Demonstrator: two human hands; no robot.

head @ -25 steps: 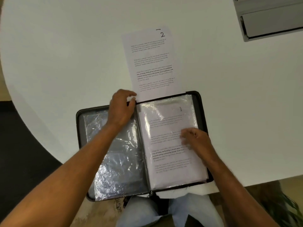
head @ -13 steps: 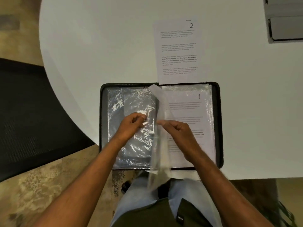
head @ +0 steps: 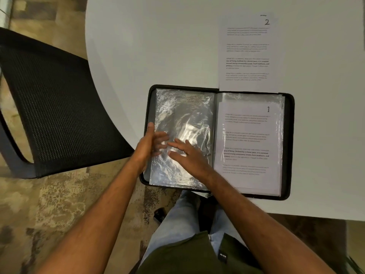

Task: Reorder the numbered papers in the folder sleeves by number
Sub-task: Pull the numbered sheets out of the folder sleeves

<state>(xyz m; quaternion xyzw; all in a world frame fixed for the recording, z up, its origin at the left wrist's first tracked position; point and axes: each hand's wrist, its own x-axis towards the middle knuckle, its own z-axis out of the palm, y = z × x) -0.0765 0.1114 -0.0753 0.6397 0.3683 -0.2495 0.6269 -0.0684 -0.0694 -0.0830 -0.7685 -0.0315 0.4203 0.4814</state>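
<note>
A black zip folder (head: 288,147) lies open at the table's near edge. Its left page is an empty, crinkled clear sleeve (head: 183,115). The right page holds the paper numbered 1 (head: 248,143) inside a sleeve. The paper numbered 2 (head: 246,52) lies loose on the table just beyond the folder's right half, its lower edge touching the folder's top rim. My left hand (head: 150,147) rests at the left sleeve's outer edge, its fingers seen through the plastic. My right hand (head: 187,155) lies flat on that sleeve with straight fingers.
The white round table (head: 158,46) curves away to the left. A black mesh chair (head: 55,107) stands left of it over patterned carpet. The folder overhangs the table edge slightly, above my lap.
The clear sleeve that both hands held upright at the spine has been turned over onto the left side. Both hands have moved left and now lie on it. The view shifted left.
</note>
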